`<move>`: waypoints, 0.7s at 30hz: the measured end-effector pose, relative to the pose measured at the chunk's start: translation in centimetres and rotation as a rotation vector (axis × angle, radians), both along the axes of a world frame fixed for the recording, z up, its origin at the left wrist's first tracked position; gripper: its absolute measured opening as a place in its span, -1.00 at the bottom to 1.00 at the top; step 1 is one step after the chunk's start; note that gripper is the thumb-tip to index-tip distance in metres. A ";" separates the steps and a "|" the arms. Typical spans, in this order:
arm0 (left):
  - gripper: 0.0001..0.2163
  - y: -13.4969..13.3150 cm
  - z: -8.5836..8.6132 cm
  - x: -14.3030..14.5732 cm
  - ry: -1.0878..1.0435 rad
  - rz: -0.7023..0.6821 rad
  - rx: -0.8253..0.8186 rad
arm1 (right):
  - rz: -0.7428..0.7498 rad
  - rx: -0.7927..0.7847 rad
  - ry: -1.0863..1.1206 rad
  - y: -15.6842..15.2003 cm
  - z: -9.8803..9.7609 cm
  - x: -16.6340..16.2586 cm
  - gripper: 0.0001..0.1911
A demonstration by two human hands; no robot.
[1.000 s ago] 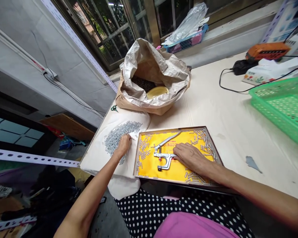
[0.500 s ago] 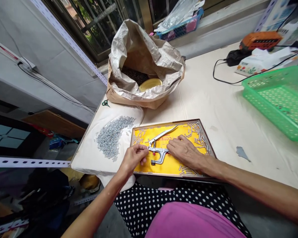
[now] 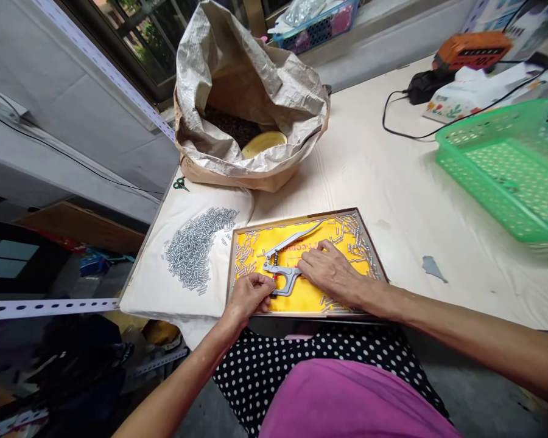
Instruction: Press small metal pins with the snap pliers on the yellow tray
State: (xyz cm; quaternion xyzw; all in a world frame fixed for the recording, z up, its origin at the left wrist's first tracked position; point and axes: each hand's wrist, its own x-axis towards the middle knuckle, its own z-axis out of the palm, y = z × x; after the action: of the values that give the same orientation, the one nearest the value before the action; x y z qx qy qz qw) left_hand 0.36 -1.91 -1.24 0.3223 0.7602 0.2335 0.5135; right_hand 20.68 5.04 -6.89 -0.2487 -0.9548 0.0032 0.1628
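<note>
Over a shallow yellow-bottomed tray [image 3: 301, 305], my right hand [image 3: 331, 275] is wrapped around the handle of grey metal hand-press pliers [image 3: 293, 277]. The upper lever of the pliers stands raised, with a dark spring beneath it. My left hand [image 3: 249, 296] has thumb and fingertips pinched together at the jaw, near a small red part. Whatever those fingertips hold is too small to make out. Small silvery metal pieces [image 3: 363, 246] lie loose around the tray's edges.
Left of the tray, a pile of small metal pieces [image 3: 189, 249] rests on white cloth. Green-handled scissors [image 3: 181, 184] lie behind it. A large open sack [image 3: 251, 173] holds a yellow dish [image 3: 265, 144]. At the right are a green basket [image 3: 484, 188] and an orange device [image 3: 472, 50].
My left hand has gone from beside the upper part of the pliers' jaw down to its lower end. My right hand keeps its grip on the handle. The whole view has shifted slightly.
</note>
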 end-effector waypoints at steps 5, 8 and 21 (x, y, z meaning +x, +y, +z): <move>-0.85 0.9 1.0 0.0 0.048 -0.040 -0.153 | 0.005 -0.053 -0.015 0.0 0.3 0.0 -0.73; -0.84 1.3 1.4 -0.4 -0.019 -0.064 -0.223 | 0.009 -0.074 -0.018 -0.1 0.3 0.0 -0.72; -0.81 2.3 1.7 -1.2 -0.103 -0.117 -0.355 | 0.027 -0.264 0.014 0.3 1.8 0.0 -0.84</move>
State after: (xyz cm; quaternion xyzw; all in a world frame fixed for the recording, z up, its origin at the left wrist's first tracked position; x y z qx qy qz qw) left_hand -0.88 0.38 0.43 0.2578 0.7421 0.0816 0.6133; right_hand 20.72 5.38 -5.05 -0.2552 -0.9482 0.1325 0.1353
